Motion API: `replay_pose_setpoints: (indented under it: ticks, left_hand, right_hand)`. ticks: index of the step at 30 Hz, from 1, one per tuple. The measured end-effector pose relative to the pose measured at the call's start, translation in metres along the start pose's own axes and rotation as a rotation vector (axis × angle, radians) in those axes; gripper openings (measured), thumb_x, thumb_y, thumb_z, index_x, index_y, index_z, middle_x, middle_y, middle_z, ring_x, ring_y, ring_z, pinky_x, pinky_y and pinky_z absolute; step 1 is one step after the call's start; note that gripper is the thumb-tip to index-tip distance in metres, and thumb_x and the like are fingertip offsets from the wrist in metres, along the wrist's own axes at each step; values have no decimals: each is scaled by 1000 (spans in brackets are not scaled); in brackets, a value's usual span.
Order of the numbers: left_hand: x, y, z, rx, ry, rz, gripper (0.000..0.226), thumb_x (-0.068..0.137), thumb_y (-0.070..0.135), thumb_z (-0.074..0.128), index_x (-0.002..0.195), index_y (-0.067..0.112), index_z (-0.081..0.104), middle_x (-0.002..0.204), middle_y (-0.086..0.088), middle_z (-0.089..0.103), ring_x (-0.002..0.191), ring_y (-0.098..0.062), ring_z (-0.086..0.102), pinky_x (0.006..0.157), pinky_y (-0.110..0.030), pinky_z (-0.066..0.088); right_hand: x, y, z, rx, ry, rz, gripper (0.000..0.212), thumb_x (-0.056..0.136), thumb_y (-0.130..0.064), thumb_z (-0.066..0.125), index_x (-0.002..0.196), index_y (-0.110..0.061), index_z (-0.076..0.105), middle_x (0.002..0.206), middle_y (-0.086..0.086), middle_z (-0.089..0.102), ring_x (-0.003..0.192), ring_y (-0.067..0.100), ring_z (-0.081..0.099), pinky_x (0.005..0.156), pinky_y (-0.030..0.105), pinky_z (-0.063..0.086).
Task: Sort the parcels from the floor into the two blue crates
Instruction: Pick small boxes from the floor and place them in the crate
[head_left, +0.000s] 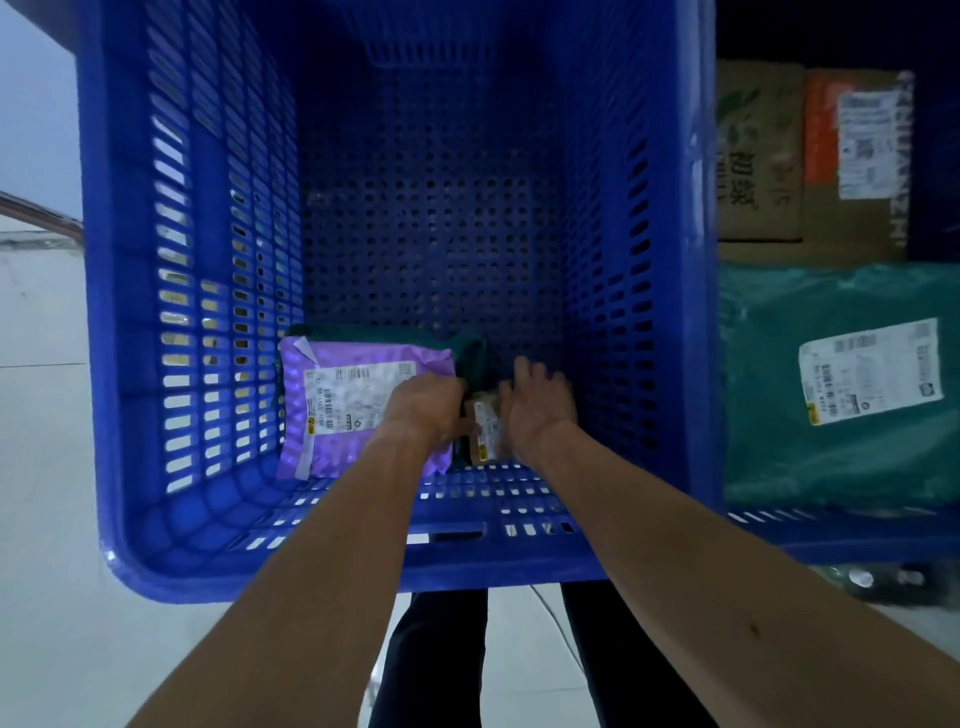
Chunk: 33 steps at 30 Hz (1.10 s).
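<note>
Blue crate (171, 545) near the legs: inside, on its floor, the left hand (426, 410) grips a small brown parcel (485, 428). The right hand (540, 410) rests loose-fingered against its other side. Just left, a purple parcel (343, 415) overlaps a dark green parcel (467, 351).

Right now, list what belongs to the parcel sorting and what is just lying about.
Job: near blue crate, purple parcel, dark green parcel, small brown parcel, left hand, right hand, second blue crate, teal parcel, cardboard boxes.
Lying about: white cable, rail.
</note>
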<state>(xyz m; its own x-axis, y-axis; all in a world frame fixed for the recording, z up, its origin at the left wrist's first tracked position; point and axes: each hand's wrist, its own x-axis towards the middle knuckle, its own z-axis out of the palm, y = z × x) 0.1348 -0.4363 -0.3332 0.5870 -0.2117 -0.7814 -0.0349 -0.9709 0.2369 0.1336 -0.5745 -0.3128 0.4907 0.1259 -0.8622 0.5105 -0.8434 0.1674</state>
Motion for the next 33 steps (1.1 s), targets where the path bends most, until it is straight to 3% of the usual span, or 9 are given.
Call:
replay_pose_setpoints:
  ticks: [4, 8, 10, 11, 15, 18, 22, 27, 33]
  left_hand:
    - [6, -4, -7, -15, -66, 16, 52, 83, 55, 70, 122, 22, 63, 112, -5, 70, 101, -24, 66, 77, -31, 46]
    - [9, 2, -21, 100, -151, 53, 43, 80, 42, 77, 115, 21, 63, 106, -4, 72, 90, -23, 67, 70, -29, 43]
    - [7, 5, -26, 161, -176, 64, 48, 81, 31, 79, 123, 19, 58, 106, -6, 72, 70, -18, 63, 69, -29, 45]
    - [5, 6, -27, 190, -185, 71, 51, 82, 27, 78, 128, 19, 56, 106, -7, 72, 65, -17, 61, 69, -29, 47]
    - [7, 9, -30, 308, -216, 115, 56, 82, 30, 75, 134, 21, 54, 114, -7, 70, 90, -24, 69, 70, -29, 50]
    - [11, 14, -32, 384, -206, 110, 44, 84, 40, 67, 123, 22, 62, 107, -2, 72, 69, -20, 63, 71, -31, 55]
    - [15, 17, -27, 433, -178, 63, 37, 89, 39, 58, 121, 20, 65, 114, -4, 69, 98, -24, 68, 70, -31, 48]
    - [16, 3, -18, 406, -120, 95, 39, 93, 46, 51, 117, 19, 66, 107, -7, 71, 95, -26, 68, 69, -33, 52]
    - [13, 5, -9, 358, -41, 61, 48, 97, 52, 48, 125, 16, 62, 119, -13, 66, 111, -30, 62, 82, -36, 48]
  right_hand:
    - [6, -3, 7, 36, 112, -163, 84, 94, -34, 58, 156, -3, 12, 154, 16, 29, 137, 35, 32, 113, 49, 26]
    - [11, -2, 11, 68, 143, -242, 107, 85, -49, 71, 156, 0, 7, 151, 18, 34, 133, 36, 40, 111, 48, 28]
    - [12, -2, 10, 18, 170, -259, 118, 71, -58, 80, 152, 0, 15, 143, 17, 41, 124, 34, 47, 106, 46, 33]
    - [13, -2, 9, -2, 189, -259, 118, 68, -60, 80, 150, -1, 19, 139, 17, 44, 120, 33, 49, 105, 45, 34]
    - [15, -3, 6, -39, 198, -252, 115, 65, -67, 78, 145, -3, 28, 135, 15, 47, 118, 31, 51, 103, 43, 34]
    - [16, -4, 3, -40, 197, -234, 115, 62, -69, 79, 143, -4, 30, 136, 16, 48, 118, 31, 52, 102, 43, 35]
    - [17, -8, -1, -69, 149, -214, 114, 65, -70, 77, 145, -5, 29, 136, 17, 49, 119, 31, 52, 103, 43, 34]
    - [27, -9, 3, -24, 41, -155, 78, 92, -44, 63, 152, -12, 24, 145, 13, 46, 130, 30, 49, 101, 41, 39]
    - [23, -2, 5, -5, -46, -117, 86, 95, -37, 61, 159, -17, 8, 154, 15, 34, 137, 34, 38, 101, 45, 41]
